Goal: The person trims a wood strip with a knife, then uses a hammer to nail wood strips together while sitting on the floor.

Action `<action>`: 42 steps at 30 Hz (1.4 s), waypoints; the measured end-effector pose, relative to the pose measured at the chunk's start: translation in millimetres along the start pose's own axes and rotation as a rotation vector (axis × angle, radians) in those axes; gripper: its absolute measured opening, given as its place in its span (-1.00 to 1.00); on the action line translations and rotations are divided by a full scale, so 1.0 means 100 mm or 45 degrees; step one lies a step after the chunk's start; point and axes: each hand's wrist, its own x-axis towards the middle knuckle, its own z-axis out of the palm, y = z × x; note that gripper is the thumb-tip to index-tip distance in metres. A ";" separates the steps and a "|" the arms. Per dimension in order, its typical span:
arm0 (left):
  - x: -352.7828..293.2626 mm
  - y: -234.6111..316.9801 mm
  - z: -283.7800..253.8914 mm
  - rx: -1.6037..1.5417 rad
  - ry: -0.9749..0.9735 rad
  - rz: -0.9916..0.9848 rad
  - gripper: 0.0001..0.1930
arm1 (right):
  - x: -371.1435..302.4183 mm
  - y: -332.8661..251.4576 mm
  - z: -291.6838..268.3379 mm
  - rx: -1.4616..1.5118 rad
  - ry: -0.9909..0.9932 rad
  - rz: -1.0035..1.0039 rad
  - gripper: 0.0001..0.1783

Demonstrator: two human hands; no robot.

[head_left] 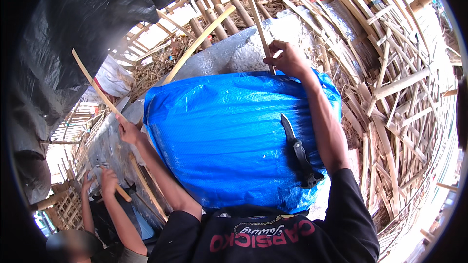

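My left hand [129, 131] is closed around a thin bamboo strip [95, 86], which slants up and away to the left. Beyond the far right part of a blue plastic-covered bundle [219, 126], my right hand [291, 60] has its thumb and fingers bent at another bamboo strip [256, 14] that stands nearly upright. The bundle fills the space in front of my body. On its right side lies a folding knife [298, 152], blade out and pointing away, beside my right forearm. A paler bamboo strip [200, 44] leans behind the bundle, touched by neither hand.
A large heap of split bamboo [397, 92] rises on the right. Black sheeting [63, 29] hangs at upper left. At lower left, a co-worker's hand [109, 180] holds a wooden-handled tool [123, 193]. Bamboo poles [219, 22] and dry scraps lie at the back.
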 end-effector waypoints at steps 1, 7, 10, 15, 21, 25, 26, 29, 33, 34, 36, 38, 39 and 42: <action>0.00 0.01 0.00 -0.008 -0.011 -0.020 -0.37 | 0.01 -0.04 0.01 -0.079 0.074 0.014 -0.62; -0.25 0.17 -0.06 0.135 -0.085 0.099 -0.32 | 0.02 -0.11 -0.17 -0.315 0.837 -0.170 -0.79; -0.35 0.12 0.01 0.191 -0.154 0.292 -0.30 | 0.13 0.13 -0.05 0.160 0.411 -0.002 -0.82; -0.39 0.05 0.13 0.202 -0.282 0.264 -0.36 | 0.11 0.17 -0.13 0.752 0.139 -0.003 -0.76; -0.36 -0.03 0.18 0.058 -0.494 0.239 -0.40 | 0.25 0.25 -0.12 0.615 0.108 0.025 -0.76; -0.41 -0.01 0.24 -0.106 -0.665 0.196 -0.53 | 0.32 0.38 -0.04 0.405 0.169 0.007 -0.71; -0.41 0.01 0.26 -0.106 -0.662 0.193 -0.53 | 0.31 0.43 -0.05 0.440 0.208 0.027 -0.67; -0.42 0.03 0.25 -0.018 -0.584 0.128 -0.54 | 0.32 0.44 -0.05 0.413 0.168 0.060 -0.59; -0.27 -0.07 0.23 -0.034 -0.515 0.269 -0.43 | 0.35 0.42 -0.02 0.404 0.139 0.042 -0.60; -0.27 -0.07 0.25 0.011 -0.503 0.296 -0.43 | 0.36 0.43 -0.01 0.424 0.147 0.034 -0.64; -0.25 -0.07 0.26 0.163 -0.441 0.358 -0.42 | 0.36 0.46 0.01 0.465 0.155 -0.001 -0.69; -0.23 -0.12 0.28 0.271 -0.376 0.379 -0.41 | 0.37 0.48 0.05 0.507 0.154 -0.039 -0.74; -0.21 -0.18 0.31 0.324 -0.378 0.414 -0.42 | 0.37 0.49 0.07 0.404 0.162 -0.035 -0.78; -0.05 -0.34 0.34 0.447 -0.335 0.508 -0.44 | 0.39 0.39 -0.01 0.175 0.039 0.037 -0.67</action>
